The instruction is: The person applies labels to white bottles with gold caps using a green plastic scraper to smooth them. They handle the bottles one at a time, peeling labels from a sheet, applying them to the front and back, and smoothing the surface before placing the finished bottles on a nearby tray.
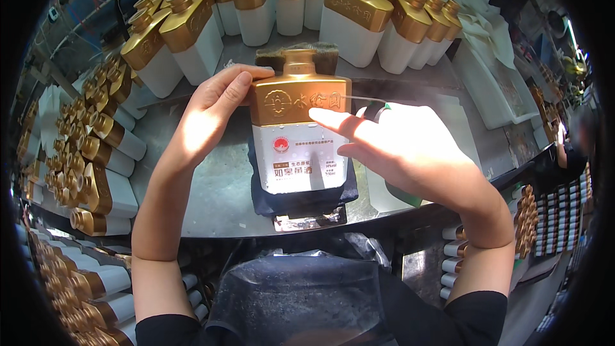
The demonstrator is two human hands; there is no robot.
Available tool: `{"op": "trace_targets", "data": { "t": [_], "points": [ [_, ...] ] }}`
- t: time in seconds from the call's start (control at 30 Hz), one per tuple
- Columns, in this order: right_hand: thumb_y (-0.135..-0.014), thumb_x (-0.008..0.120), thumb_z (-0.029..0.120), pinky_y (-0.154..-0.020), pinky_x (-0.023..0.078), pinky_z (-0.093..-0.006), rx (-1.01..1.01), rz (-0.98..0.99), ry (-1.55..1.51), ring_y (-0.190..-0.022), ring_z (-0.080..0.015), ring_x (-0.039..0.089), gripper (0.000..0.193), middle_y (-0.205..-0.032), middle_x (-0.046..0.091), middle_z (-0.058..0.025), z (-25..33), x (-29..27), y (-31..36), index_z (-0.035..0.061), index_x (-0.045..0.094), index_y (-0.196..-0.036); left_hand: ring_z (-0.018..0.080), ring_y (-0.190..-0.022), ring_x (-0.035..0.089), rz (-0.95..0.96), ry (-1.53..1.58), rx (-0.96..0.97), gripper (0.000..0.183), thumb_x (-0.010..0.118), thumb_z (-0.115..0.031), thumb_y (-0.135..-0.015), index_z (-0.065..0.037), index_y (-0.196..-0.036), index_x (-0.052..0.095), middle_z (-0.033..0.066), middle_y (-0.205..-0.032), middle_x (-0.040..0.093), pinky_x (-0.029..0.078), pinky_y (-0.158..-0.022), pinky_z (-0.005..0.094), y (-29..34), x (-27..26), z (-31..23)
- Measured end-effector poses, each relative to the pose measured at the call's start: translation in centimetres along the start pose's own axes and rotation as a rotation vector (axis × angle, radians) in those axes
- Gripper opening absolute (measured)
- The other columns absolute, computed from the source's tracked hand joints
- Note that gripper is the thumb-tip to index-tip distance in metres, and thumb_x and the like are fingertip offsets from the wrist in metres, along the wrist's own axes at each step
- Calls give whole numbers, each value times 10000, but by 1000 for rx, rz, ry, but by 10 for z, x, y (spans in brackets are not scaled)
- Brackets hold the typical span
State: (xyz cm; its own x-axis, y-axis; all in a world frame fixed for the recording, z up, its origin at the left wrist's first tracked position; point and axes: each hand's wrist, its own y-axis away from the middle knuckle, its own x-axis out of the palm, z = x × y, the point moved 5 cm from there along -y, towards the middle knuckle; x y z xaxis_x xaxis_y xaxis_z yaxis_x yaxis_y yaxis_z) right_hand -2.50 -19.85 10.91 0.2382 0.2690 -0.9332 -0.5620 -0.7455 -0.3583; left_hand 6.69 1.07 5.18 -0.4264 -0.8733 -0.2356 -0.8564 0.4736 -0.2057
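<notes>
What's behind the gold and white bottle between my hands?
Behind the bottle, a brownish block shows at the top, and dark padding shows lower down, around the edges. The bottle covers the rest, so I can't tell whether they join.

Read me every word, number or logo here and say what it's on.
I won't copy wording, but here's where it stands:
Central bottle, gold shoulder: round emblem, raised characters.
Same bottle, white front: round red logo, small print line beside it.
Below that: large dark characters, smaller print around them, the tiniest row unreadable.
Some bottles behind: raised marks on gold, too blurred to read.
</notes>
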Motion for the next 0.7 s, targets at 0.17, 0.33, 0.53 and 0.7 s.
{"op": "trace_targets", "data": {
  "t": [0.17, 0.33, 0.53, 0.7],
  "points": [
    [-823, 624, 127, -579, 513, -321, 29, 126, 97, -715, -224, 637, 488, -772, 635, -81, 8, 6, 0, 55, 522, -1295, 133, -1003, 614, -26, -17, 19, 448, 413, -367, -1037, 3, -1217, 588, 82, -1097, 650, 464, -921, 277, -1, 0, 1],
    [-821, 612, 120, -588, 530, -326, 14, 231, 179, -823, -230, 633, 504, -768, 635, -95, 14, 11, -1, 45, 502, -1307, 131, -1020, 607, -38, -22, 9, 428, 417, -350, -1038, 0, -1210, 593, 79, -1113, 647, 454, -939, 277, 3, 1, -4],
    [-815, 608, 131, -596, 541, -331, 35, 275, 43, -790, -228, 643, 260, -751, 639, -83, 30, 15, 12, 35, 612, -1057, 110, -968, 572, -93, -35, 56, 381, 472, -319, -1023, -8, -1189, 616, 47, -1047, 642, 445, -900, 266, 7, 4, -8],
    [-806, 609, 98, -594, 542, -332, 8, 366, -76, -737, -239, 657, 151, -709, 631, -85, 38, 17, 17, 33, 610, -943, 107, -959, 569, -97, -45, 49, 383, 475, -330, -1021, -18, -1187, 621, 40, -1044, 640, 444, -895, 263, 9, 5, -10]
  ]
}}
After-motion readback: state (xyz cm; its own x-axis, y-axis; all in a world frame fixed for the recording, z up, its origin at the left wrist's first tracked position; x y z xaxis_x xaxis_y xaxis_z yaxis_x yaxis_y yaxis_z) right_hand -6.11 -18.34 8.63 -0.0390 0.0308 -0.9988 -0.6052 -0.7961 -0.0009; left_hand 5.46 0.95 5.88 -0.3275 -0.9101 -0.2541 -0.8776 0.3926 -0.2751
